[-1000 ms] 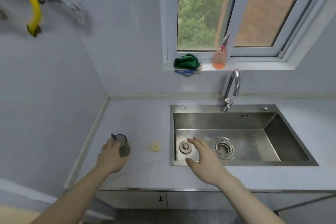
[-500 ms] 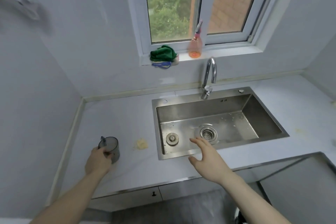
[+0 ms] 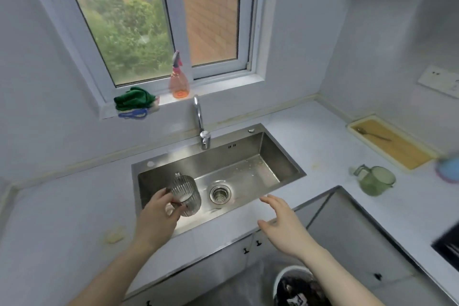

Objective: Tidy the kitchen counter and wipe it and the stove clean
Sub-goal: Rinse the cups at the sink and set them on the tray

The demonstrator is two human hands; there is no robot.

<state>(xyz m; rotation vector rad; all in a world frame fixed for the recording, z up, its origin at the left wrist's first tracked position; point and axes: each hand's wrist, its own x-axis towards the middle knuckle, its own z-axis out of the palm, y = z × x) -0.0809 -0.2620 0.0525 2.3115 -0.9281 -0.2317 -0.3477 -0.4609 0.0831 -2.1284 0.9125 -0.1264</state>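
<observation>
Head-camera view looks down over an L-shaped pale grey kitchen counter (image 3: pixel 310 136) with a rectangular stainless steel sink (image 3: pixel 278 164) sunk into it below a white-framed window (image 3: pixel 173 20). From where I stand, the person's left hand (image 3: pixel 156 218) grips a ribbed, smoky-grey translucent cup (image 3: pixel 185 195), fingers curled round its side, holding it tilted over the left part of the sink basin, above the sink floor and just left of the round metal drain strainer (image 3: pixel 220 194). Something thin and dark sticks out at the cup's far rim, but I cannot tell what it is. The right hand (image 3: pixel 283 226) hovers over the counter's front edge to the right of the drain, fingers spread and relaxed, holding nothing. A small pale yellow smear or scrap (image 3: pixel 114 236) lies on the counter left of the sink. Behind the basin rises a curved chrome tap (image 3: pixel 200 119). On the windowsill sit a crumpled green cloth (image 3: pixel 134 98), on top of something blue, and an orange-pink spray bottle (image 3: pixel 179 79), standing upright. Further right along the counter stands a green transparent measuring jug (image 3: pixel 375 180), and beyond it, against the wall, a long cream tray with a yellow-brown inlay (image 3: pixel 397 151) with a metal spoon (image 3: pixel 372 134) lying in it. A white bin (image 3: pixel 280 281) with dark contents sits on the floor below.
</observation>
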